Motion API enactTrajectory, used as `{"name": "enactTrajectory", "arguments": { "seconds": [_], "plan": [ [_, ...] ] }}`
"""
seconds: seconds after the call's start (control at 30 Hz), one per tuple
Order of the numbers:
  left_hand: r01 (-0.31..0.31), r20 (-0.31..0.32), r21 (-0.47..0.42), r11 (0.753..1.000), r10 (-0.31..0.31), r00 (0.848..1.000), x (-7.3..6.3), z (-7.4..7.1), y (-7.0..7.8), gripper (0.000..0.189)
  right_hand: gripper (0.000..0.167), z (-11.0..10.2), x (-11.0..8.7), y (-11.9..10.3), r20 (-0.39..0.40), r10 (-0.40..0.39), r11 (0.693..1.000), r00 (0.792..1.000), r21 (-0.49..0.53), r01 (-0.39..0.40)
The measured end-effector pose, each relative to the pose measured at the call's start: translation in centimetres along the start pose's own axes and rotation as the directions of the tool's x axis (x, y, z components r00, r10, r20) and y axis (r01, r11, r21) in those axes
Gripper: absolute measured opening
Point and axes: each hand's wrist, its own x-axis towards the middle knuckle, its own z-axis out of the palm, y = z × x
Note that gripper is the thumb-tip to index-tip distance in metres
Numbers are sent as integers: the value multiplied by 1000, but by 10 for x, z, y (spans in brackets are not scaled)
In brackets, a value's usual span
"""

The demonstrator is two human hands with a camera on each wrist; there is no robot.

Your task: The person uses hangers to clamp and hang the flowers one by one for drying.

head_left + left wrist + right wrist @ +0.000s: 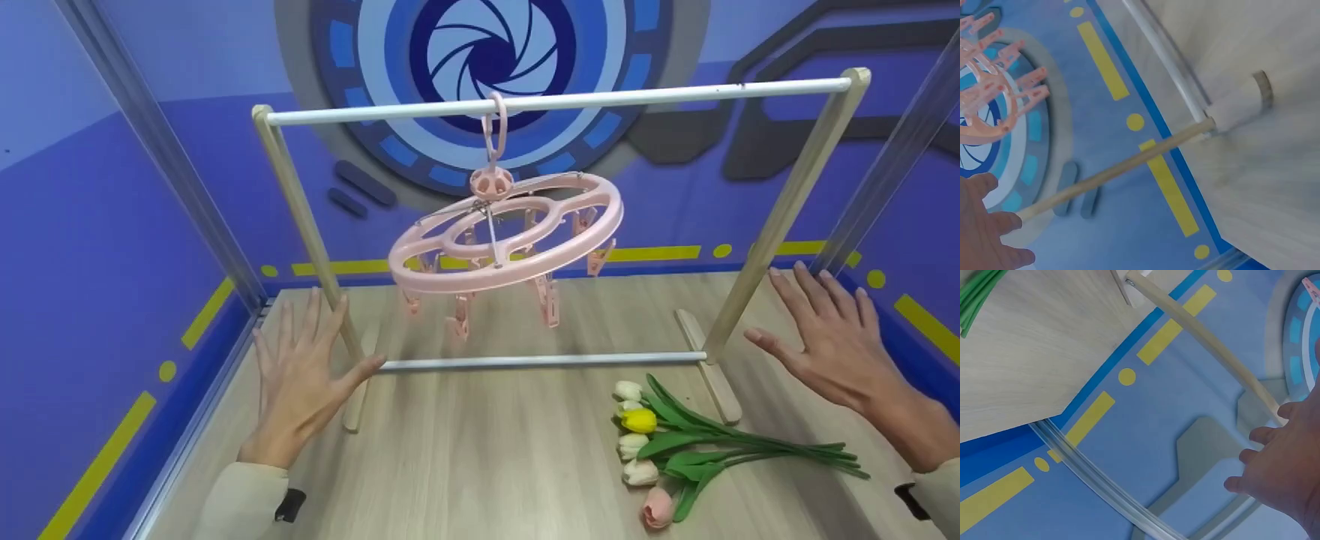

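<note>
left hand (301,381): outspread | right hand (838,343): outspread | hands well apart

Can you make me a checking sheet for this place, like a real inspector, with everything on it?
Surface: wood-look tabletop, pale.
Job's things: a rack stands upright; a pink clip hanger hooks over its top bar, tilted, with clips dangling.
Clutter: a bunch of tulips lies loose near the rack's right foot.
Grippers: bare hands, fingers spread. The left hand is by the left post, touching or not I can't tell; the right hand is beside the right post, apart from it.
Cables: nothing seen.
Surroundings: blue-purple walls with yellow marks.
</note>
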Motion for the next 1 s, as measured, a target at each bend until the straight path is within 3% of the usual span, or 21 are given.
{"name": "enactTrajectory", "arguments": {
  "seconds": [0.2, 0.37, 0.47, 0.63, 0.8, 0.9, 1.0],
  "plan": [
    [-46, -91, -56, 997, 41, 995, -1, -3, 7, 95, 86, -5, -1, -3, -34, -28, 999, 999, 31, 29],
    [-104, -183, -136, 985, 78, 980, 0, -4, 11, 90, 81, -12, -1, -6, -66, -60, 994, 996, 90, 66],
    [-169, -269, -204, 964, 111, 957, 0, -2, 14, 84, 78, -14, 0, -7, -90, -105, 984, 990, 133, 116],
    [-283, -409, -290, 914, 149, 900, 0, 3, 19, 70, 74, -15, 1, -9, -118, -162, 963, 980, 199, 183],
    [-409, -496, -309, 858, 222, 840, 4, 8, 28, 59, 78, -16, -5, -14, -111, -145, 950, 983, 261, 169],
    [-448, -502, -332, 831, 246, 829, 6, 9, 33, 55, 80, -16, -8, -16, -88, -107, 951, 990, 280, 128],
    [-449, -490, -384, 807, 234, 840, 6, 11, 38, 54, 79, -15, -11, -17, -79, -90, 955, 993, 275, 108]
  ]
}}
